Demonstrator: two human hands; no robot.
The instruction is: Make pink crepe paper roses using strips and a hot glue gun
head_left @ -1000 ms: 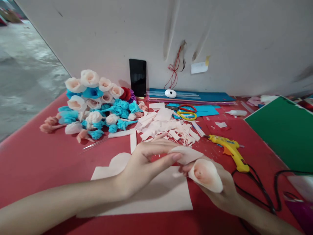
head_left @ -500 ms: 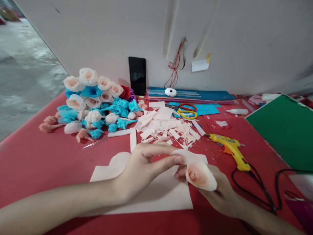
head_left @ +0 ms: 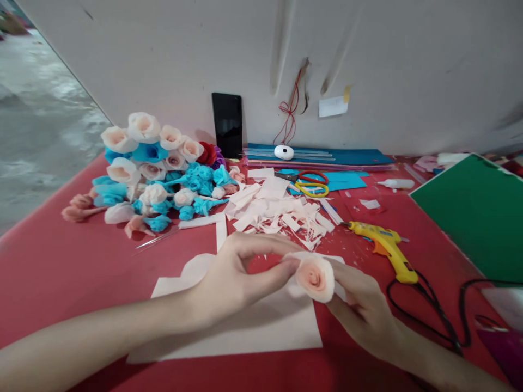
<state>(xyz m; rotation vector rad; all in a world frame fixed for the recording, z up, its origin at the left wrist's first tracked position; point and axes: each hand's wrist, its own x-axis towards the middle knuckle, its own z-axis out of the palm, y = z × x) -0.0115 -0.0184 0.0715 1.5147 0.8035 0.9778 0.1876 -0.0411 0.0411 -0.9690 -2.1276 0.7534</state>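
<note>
A pale peach crepe-paper rose [head_left: 314, 279] faces up between my two hands, its layers spiralling round a darker centre. My left hand [head_left: 245, 272] pinches the rose's outer paper at its left edge, thumb and forefinger together. From the right, my right hand [head_left: 362, 305] grips the rose, with fingers behind it and the thumb below; its lower part is hidden. Under my hands lies a large sheet of pale paper [head_left: 261, 332] on the red tabletop [head_left: 102, 272]. Beyond my fingers is a heap of pale paper scraps [head_left: 278, 207].
Finished paper flowers [head_left: 143, 163] pile up at the left. Red-and-yellow-handled scissors [head_left: 312, 184] rest behind the scraps. A yellow glue gun [head_left: 384, 245] lies at the right, its black cord [head_left: 439, 316] looping nearby. Further right is a green board [head_left: 478, 218]. A phone [head_left: 227, 125] leans on the wall.
The rose has moved a little left and turned more upright, its face rounder to view. My right hand has shifted up around its right side; the left still pinches the paper.
</note>
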